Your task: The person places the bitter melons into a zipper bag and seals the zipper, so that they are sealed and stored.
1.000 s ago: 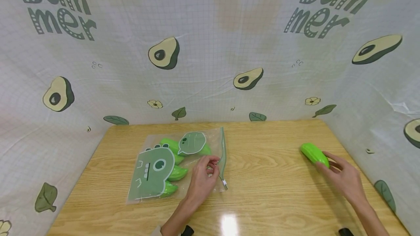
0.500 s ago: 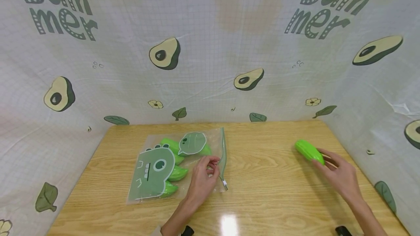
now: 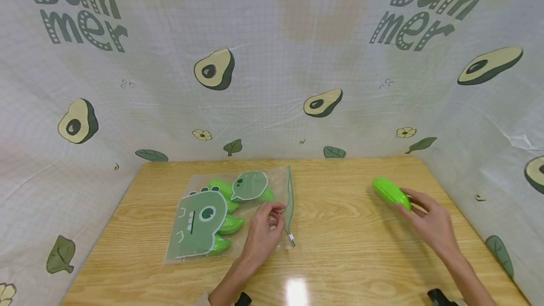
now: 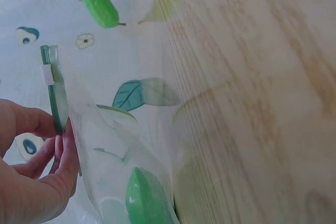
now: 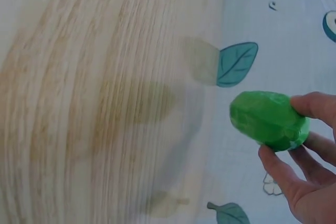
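Note:
My left hand (image 3: 261, 230) pinches the green zip edge (image 4: 53, 100) at the mouth of a clear zip bag (image 3: 278, 177), which lies on the table. A white slider (image 4: 47, 74) sits on that edge. Inside the bag are several green vegetables (image 3: 229, 225), partly hidden by its printed green monster. At the right, my right hand (image 3: 430, 221) holds another bright green, ridged, cucumber-like vegetable (image 3: 390, 192) by its near end, between thumb and fingers. It is held above the table, tilted, its far end pointing left and away. A short stem shows in the left wrist view.
The wooden table (image 3: 340, 249) stretches between the bag and my right hand. White cloth (image 3: 272, 122) printed with avocados and leaves stands along the table's back and both sides.
My right hand has moved a little left and away from me, carrying the cucumber-like vegetable. The left hand and the bag have stayed in place.

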